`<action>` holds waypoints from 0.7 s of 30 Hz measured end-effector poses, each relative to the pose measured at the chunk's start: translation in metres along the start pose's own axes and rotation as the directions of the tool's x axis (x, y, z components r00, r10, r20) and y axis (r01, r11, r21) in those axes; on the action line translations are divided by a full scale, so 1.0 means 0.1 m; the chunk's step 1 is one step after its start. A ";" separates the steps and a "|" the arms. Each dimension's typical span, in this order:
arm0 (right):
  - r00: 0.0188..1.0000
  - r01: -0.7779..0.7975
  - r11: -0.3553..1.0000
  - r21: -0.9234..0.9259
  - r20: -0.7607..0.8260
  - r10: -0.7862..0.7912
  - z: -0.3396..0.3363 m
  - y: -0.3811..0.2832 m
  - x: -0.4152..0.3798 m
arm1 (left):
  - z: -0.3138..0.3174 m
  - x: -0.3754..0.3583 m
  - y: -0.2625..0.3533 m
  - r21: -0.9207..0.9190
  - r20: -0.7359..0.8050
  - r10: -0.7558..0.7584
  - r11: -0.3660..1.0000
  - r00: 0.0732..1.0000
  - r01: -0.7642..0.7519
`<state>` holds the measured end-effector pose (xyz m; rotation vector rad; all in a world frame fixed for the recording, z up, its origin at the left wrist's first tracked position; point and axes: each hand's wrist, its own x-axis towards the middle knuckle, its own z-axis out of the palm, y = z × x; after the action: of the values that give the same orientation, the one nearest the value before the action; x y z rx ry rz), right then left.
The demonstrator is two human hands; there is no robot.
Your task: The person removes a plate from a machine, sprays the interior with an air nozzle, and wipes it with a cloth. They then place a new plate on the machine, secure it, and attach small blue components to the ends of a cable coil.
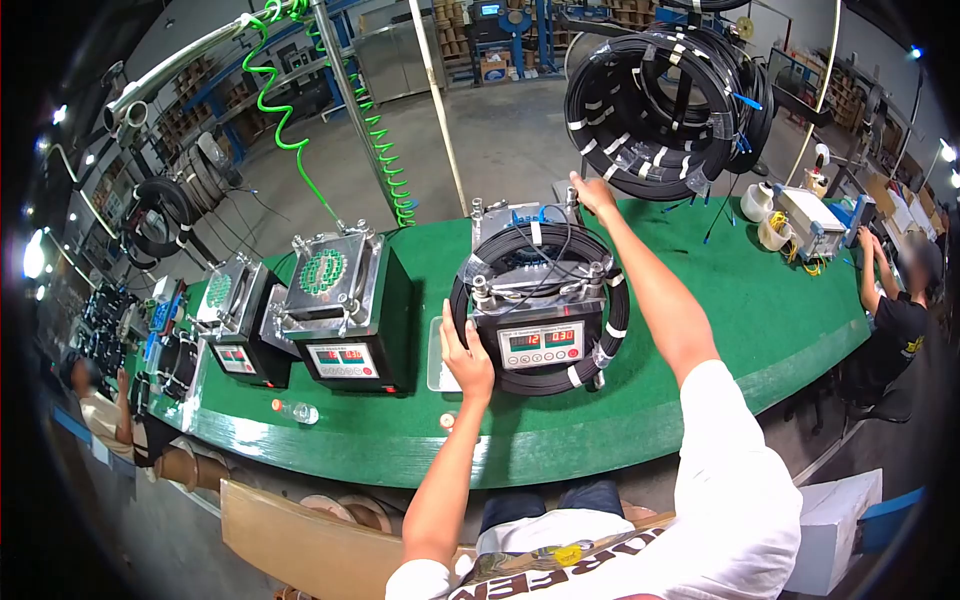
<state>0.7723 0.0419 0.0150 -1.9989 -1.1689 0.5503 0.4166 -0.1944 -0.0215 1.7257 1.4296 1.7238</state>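
Black cable coil [608, 330] is lying around the middle machine [538, 318] at table centre. The left hand [466, 360] is pressing open-palmed on the coil's 9 o'clock edge; the right hand [592, 193] is pinching the coil's rear at 1 o'clock. Judgement: seat both sides evenly, keeping loops clear of the clamps. Green felt is covering the table [760, 310]; two machines [345, 315] are standing at 9 o'clock, warehouse racking beyond.

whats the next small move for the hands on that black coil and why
Probably press the black cable coil down evenly around the machine. The left hand rests on the coil's left edge, while the right hand reaches to the far corner post, where the coil sits up near the top plate. The coil looks draped around the unit rather than settled, so seating it seems the likeliest step.
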 end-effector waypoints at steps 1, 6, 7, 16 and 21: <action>0.972 -0.111 0.980 0.166 0.224 0.072 -0.21 -0.18 -0.30 | 0.01 0.01 0.01 -0.002 -0.003 0.001 1.000 1.000 -0.001; 0.885 0.170 0.896 0.410 0.336 -0.322 -0.50 -0.09 -0.54 | 0.01 0.00 -0.04 -0.028 -0.002 0.015 0.999 1.000 -0.015; 0.859 0.237 0.887 0.396 0.340 -0.382 -0.50 -0.05 -0.48 | 0.01 0.00 -0.04 -0.035 -0.008 0.019 0.999 1.000 -0.019; 0.961 0.131 0.866 0.482 0.152 -0.229 -0.20 0.03 -0.18 | 0.03 0.00 -0.06 0.007 -0.062 0.110 0.994 0.992 -0.110; 0.958 0.283 0.863 0.419 -0.084 -0.273 -0.01 -0.02 -0.11 | 0.03 0.01 -0.07 -0.001 -0.058 0.108 0.994 0.993 -0.108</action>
<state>0.7667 0.0328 0.0170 -1.4293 -1.1793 0.5760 0.4164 -0.1894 -0.0270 1.7955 1.3791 1.8446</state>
